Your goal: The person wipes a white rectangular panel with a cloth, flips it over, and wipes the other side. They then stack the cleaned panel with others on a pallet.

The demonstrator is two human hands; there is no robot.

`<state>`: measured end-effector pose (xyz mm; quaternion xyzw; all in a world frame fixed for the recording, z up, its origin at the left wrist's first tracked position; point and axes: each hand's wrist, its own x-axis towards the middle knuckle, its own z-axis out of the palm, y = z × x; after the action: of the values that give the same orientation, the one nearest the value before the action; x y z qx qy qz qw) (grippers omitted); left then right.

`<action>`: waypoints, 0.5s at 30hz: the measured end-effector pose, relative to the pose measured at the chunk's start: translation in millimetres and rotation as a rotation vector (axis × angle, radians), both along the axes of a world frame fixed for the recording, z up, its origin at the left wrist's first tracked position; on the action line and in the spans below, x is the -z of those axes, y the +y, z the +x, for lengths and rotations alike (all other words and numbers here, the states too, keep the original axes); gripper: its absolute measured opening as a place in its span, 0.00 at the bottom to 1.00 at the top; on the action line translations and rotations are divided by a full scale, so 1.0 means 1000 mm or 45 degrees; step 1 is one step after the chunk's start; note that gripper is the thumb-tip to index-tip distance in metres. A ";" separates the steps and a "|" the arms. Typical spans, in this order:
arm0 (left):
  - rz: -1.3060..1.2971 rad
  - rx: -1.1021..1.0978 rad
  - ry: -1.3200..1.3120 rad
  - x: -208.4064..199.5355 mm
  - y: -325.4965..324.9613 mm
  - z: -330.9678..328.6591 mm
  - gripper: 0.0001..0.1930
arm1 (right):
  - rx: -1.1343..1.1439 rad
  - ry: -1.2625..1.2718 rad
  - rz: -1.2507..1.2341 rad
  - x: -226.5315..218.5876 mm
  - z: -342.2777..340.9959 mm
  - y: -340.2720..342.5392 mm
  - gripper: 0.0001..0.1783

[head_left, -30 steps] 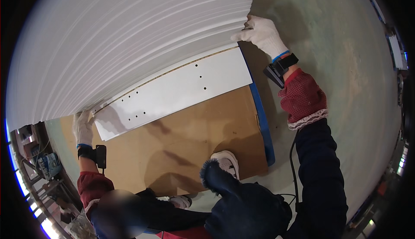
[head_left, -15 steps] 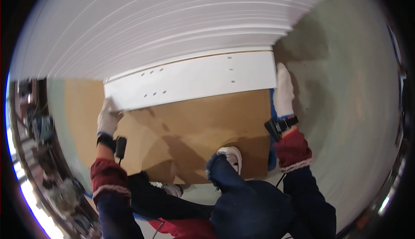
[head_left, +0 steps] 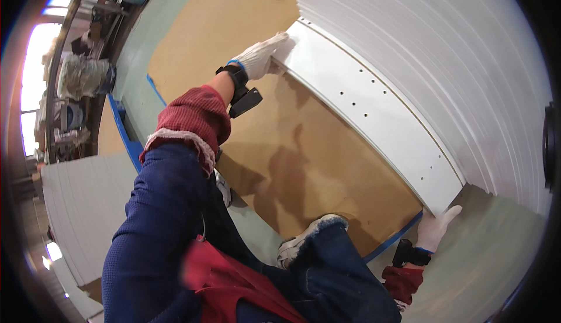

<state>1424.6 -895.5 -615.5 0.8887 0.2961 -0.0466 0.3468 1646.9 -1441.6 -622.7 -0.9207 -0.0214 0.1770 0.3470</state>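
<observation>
A long white panel (head_left: pixel 374 106) with small drilled holes lies against a tall stack of white panels (head_left: pixel 421 48). My left hand (head_left: pixel 262 57), in a white knit glove, has hold of the panel's far left end, with its fingers along the end and its lower part at the near corner. At the opposite end my right hand (head_left: pixel 437 229), also gloved, rests against the short edge with its fingers stretched out. Dark devices are strapped to both wrists. Beneath the panel's near edge is a brown board (head_left: pixel 327 165).
Blue edging (head_left: pixel 391 239) shows along the brown board's side. Another pale stack (head_left: pixel 87 206) stands at the lower left. Shelving with a plastic-wrapped bundle (head_left: pixel 85 77) lines the left. My shoe (head_left: pixel 301 247) is close to the brown board. Grey-green floor (head_left: pixel 497 247) extends at the right.
The view has turned, so the panel now runs diagonally, upper middle to lower right. My hands remain at its two ends; the right hand's fingers now point away from the panel's edge.
</observation>
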 end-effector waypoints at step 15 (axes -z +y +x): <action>-1.517 -1.306 -0.725 0.044 -0.037 -0.035 0.30 | 0.559 0.468 1.003 0.012 -0.017 -0.019 0.23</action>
<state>1389.6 -932.3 -659.3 0.2895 0.4908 0.1946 0.7984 1630.1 -1460.4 -634.3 -0.6555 0.1697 0.2378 0.6964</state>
